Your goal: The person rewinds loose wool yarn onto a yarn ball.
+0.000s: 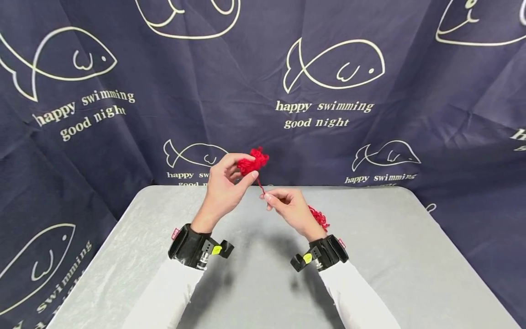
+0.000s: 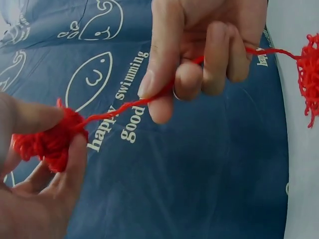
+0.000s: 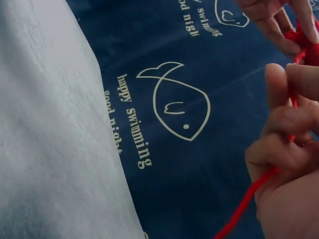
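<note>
Red yarn fills both our grips: the left hand point(image 1: 223, 187) pinches a small wound ball point(image 1: 254, 162) above the table point(image 1: 390, 237), and the right hand point(image 1: 289, 208), just below the ball, curls its fingers round the strand point(image 2: 124, 105). That strand runs taut on a slant, ball end high, down through the right hand to a loose tangle point(image 1: 319, 217) beside the wrist. We judge a hard tug could slip the ball from the pinch or snag the tangle.

Right hand point(image 3: 286, 149), near right, pinches a thin red yarn strand point(image 3: 249, 201) between curled fingers. Left hand point(image 3: 271, 20), far right, touches red yarn. Navy fish-print cloth point(image 3: 174, 124) centre; grey tabletop point(image 3: 50, 139) left.
</note>
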`<state>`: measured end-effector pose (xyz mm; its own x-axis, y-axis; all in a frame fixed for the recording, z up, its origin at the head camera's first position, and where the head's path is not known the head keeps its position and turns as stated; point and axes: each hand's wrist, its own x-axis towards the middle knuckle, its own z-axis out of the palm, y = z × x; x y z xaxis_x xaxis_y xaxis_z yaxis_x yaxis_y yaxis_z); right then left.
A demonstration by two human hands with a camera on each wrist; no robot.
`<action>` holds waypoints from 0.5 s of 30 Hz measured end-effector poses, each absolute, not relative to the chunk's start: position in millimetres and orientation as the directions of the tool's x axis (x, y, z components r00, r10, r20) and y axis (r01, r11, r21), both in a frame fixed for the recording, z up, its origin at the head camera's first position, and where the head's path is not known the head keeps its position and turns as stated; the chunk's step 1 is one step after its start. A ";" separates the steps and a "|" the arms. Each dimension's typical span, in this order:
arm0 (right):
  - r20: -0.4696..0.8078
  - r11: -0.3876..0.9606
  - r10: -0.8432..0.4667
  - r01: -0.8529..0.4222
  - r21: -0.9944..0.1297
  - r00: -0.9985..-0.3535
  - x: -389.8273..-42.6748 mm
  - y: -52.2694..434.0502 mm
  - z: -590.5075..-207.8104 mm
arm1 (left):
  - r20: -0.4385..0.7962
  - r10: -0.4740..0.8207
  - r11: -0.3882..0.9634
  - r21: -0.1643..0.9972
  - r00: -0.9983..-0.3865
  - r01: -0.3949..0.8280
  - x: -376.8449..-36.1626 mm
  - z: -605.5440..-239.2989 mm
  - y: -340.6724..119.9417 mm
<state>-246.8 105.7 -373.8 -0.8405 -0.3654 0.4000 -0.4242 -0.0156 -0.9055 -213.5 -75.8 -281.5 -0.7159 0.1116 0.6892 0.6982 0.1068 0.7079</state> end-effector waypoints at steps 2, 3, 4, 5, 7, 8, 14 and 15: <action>0.407 -0.003 -0.362 -0.436 -0.900 -0.839 -247.3 106.1 -375.3 | 0.709 0.071 0.155 0.687 -0.701 0.710 -214.5 -281.6 -74.1; 0.408 0.008 -0.362 -0.440 -0.898 -0.838 -244.6 105.9 -372.2 | 0.723 0.051 0.178 0.672 -0.689 0.719 -215.5 -282.4 -73.4; 0.407 0.016 -0.362 -0.442 -0.897 -0.839 -241.7 105.6 -369.0 | 0.736 0.037 0.197 0.658 -0.676 0.727 -217.0 -283.9 -73.0; 0.404 0.026 -0.362 -0.443 -0.896 -0.840 -238.9 105.4 -365.6 | 0.751 0.027 0.220 0.639 -0.659 0.737 -221.1 -288.0 -73.6; 0.396 0.043 -0.366 -0.440 -0.897 -0.842 -233.2 105.0 -358.4 | 0.776 0.018 0.260 0.605 -0.630 0.753 -231.5 -298.6 -75.7; 0.391 0.055 -0.366 -0.439 -0.897 -0.844 -230.3 105.1 -354.4 | 0.785 0.020 0.284 0.590 -0.619 0.756 -236.5 -304.0 -77.4; 0.378 0.138 -0.360 -0.450 -0.882 -0.853 -226.5 112.2 -348.1 | 0.793 0.035 0.456 0.529 -0.608 0.716 -256.0 -326.2 -89.1; 0.375 0.151 -0.358 -0.449 -0.880 -0.855 -226.4 113.7 -347.8 | 0.792 0.040 0.478 0.521 -0.610 0.707 -257.3 -327.8 -90.7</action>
<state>-226.4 113.7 -347.8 -0.8552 -0.3576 0.3751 -0.4494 0.1512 -0.8805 -257.3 -90.7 -327.8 -0.6098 0.0396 0.7915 0.7073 0.4777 0.5211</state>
